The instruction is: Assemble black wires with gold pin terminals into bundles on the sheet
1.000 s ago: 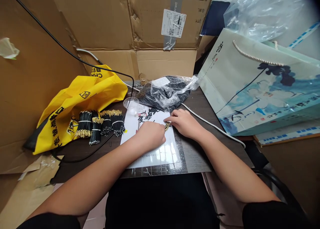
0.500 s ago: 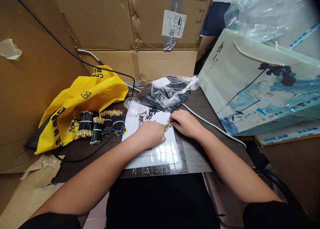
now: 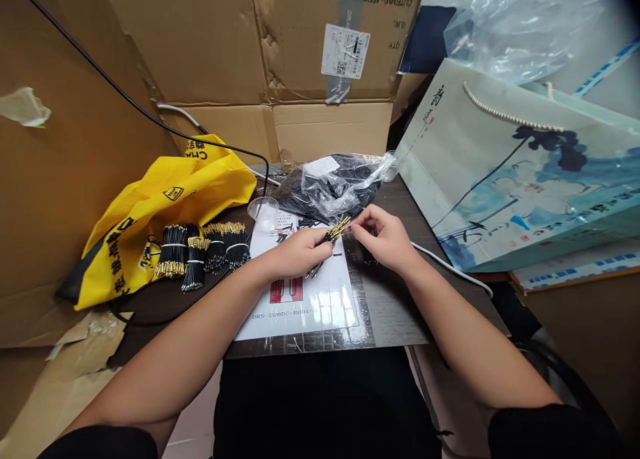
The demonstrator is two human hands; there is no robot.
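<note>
My left hand (image 3: 299,252) is closed around a small bundle of thin black wires with gold terminals (image 3: 339,227). The gold ends fan out past the thumb towards the upper right, and the black tails hang below the fist. My right hand (image 3: 384,237) has its thumb and forefinger pinched together beside the gold ends; whatever is between them is too small to make out. Below both hands lies a printed sheet (image 3: 320,317) under a clear cover. Short black pieces (image 3: 285,232) are scattered on its upper part, partly hidden by my left hand.
Several banded bundles of black wires (image 3: 175,245) lie at the left against a yellow bag (image 3: 150,199). Behind the hands are a clear plastic bag of black items (image 3: 335,182) and a clear round lid (image 3: 263,209). A paper gift bag (image 3: 520,172) stands at the right; cardboard (image 3: 200,45) encloses the back.
My left hand has turned, so the gold-ended bundle now shows above the thumb. The right hand has shifted slightly right and its fingers have curled into a pinch.
</note>
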